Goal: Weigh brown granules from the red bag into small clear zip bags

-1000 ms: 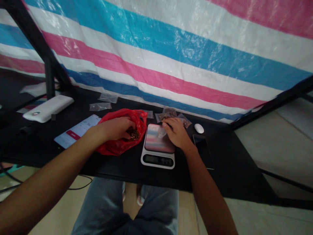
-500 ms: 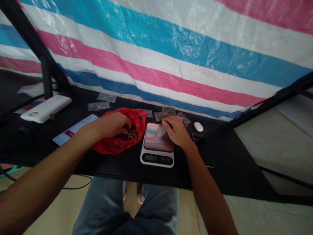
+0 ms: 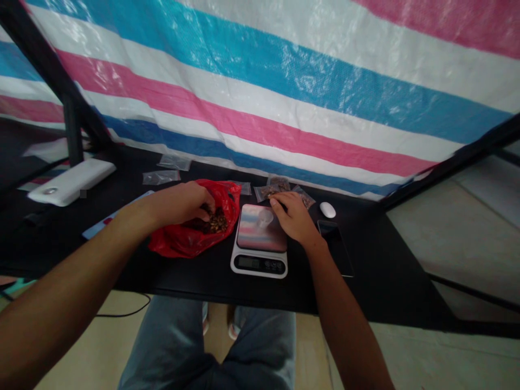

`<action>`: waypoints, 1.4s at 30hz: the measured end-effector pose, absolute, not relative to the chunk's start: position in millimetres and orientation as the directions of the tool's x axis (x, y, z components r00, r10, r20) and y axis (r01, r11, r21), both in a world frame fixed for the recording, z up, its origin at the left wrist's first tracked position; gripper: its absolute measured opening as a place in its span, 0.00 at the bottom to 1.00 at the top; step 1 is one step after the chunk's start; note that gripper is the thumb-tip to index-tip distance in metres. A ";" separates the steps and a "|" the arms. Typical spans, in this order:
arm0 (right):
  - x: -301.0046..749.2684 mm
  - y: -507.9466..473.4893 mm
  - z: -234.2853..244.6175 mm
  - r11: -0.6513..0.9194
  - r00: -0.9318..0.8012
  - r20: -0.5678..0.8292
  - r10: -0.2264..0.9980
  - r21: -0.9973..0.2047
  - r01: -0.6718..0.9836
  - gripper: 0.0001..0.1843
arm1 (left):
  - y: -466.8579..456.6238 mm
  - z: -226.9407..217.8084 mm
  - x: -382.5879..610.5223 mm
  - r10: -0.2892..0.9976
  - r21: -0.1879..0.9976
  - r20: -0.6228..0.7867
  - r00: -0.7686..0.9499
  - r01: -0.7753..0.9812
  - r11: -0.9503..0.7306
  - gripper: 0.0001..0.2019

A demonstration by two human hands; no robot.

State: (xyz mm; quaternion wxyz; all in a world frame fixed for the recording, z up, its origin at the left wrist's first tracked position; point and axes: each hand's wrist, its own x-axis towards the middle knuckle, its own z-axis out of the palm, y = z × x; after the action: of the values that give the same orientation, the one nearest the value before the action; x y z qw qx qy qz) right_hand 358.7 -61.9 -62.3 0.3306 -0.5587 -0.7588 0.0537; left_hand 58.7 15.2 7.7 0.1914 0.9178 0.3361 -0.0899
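My left hand [image 3: 187, 203] reaches into a red plastic bag [image 3: 179, 244], its fingers curled down among small brown pieces [image 3: 218, 221]; their exact kind is too small to make out. To the right of the bag sits a white kitchen scale [image 3: 259, 265] with a shiny plate. A pale round shape shows on that plate, perhaps a reflection. My right hand [image 3: 294, 216] lies over the plate's far right corner, fingers stretched toward small clear bags [image 3: 278, 184] filled with brown pieces. Its fingertips are partly hidden, and I cannot tell whether they touch the bags.
Flat clear bags [image 3: 161, 177] lie behind the red bag. A white mouse [image 3: 327, 210] and a dark phone [image 3: 336, 246] are at right. At left are a white device [image 3: 73, 181] and a pale sheet or screen [image 3: 95, 227]. Striped sheeting [image 3: 260, 103] hangs behind the black table [image 3: 385, 271].
The whole view has shifted slightly, so the objects appear a little further left. My left hand stays in the red bag, its fingers slightly shifted; my right hand stays by the scale.
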 end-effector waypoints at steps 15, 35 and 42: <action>358.8 -61.8 -59.9 0.369 -0.129 0.473 0.871 -0.459 0.808 0.22 | 0.0 57.4 114.3 0.448 0.364 -0.119 0.886 0.458 -0.811 0.12; 363.7 -61.8 -59.0 0.404 -0.117 0.527 0.842 -0.471 0.784 0.13 | 4.7 30.6 185.2 0.320 0.254 -0.138 0.937 0.346 -0.903 0.08; 364.3 -62.3 -58.6 0.400 -0.121 0.524 0.843 -0.461 0.792 0.10 | -7.3 45.3 183.7 0.330 0.248 -0.147 0.932 0.358 -0.900 0.10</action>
State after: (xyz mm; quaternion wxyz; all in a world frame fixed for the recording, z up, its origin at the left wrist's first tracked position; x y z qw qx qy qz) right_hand 364.3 -62.3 -58.6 0.3750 -0.5468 -0.7478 0.0341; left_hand 183.7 -7.3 45.3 0.1367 0.9734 0.1767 -0.0504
